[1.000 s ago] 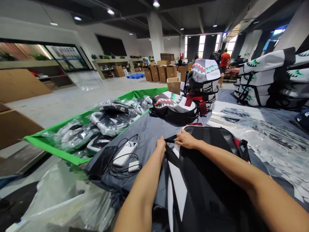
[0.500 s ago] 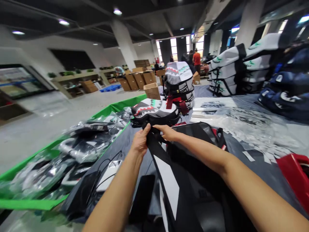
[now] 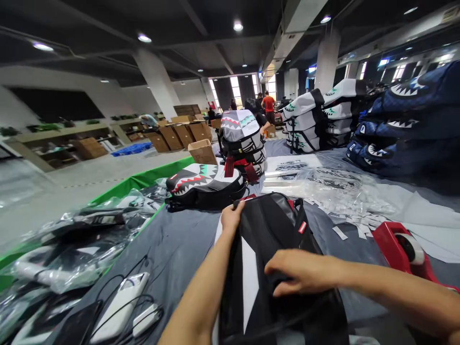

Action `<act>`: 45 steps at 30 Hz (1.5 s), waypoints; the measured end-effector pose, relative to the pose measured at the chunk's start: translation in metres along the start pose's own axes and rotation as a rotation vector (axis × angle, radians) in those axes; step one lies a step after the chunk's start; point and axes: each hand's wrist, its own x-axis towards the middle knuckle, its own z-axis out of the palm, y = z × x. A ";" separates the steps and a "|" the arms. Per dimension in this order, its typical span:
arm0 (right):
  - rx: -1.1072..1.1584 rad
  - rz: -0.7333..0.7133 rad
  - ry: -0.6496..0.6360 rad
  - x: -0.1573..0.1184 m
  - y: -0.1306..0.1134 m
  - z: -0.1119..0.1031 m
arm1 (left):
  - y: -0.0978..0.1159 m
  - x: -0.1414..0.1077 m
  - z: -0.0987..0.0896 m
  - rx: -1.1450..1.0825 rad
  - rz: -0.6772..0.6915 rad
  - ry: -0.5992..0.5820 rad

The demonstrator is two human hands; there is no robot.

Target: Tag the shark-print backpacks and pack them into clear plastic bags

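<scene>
A black backpack lies on the table before me, its back panel up, with a white patch along its left side. My left hand is closed on the bag's upper left edge, thumb on top and the other fingers partly hidden. Over the middle of the panel is my right hand, slightly blurred, fingers bent and thumb apart, holding nothing visible. Whether it touches the bag I cannot tell. Just beyond lies a grey and white shark-mouth backpack.
Bagged goods fill a green-edged bin at left. A white power bank with cables lies nearby. Clear plastic bags and a red tape dispenser are at right. Backpack stacks stand behind; a person in orange is far off.
The black strap that both hands held up now lies against the backpack. My right hand has let go and moved back over the panel; my left hand remains at the top edge. The view turned right.
</scene>
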 end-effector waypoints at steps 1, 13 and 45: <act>-0.031 0.024 0.108 -0.008 0.013 -0.017 | -0.007 -0.001 0.007 0.079 0.037 -0.007; -0.025 0.844 0.754 0.036 0.147 -0.098 | -0.010 -0.043 0.087 0.598 0.940 -0.523; -0.112 0.389 0.863 -0.045 0.005 -0.033 | -0.016 -0.073 0.100 0.144 0.980 -0.715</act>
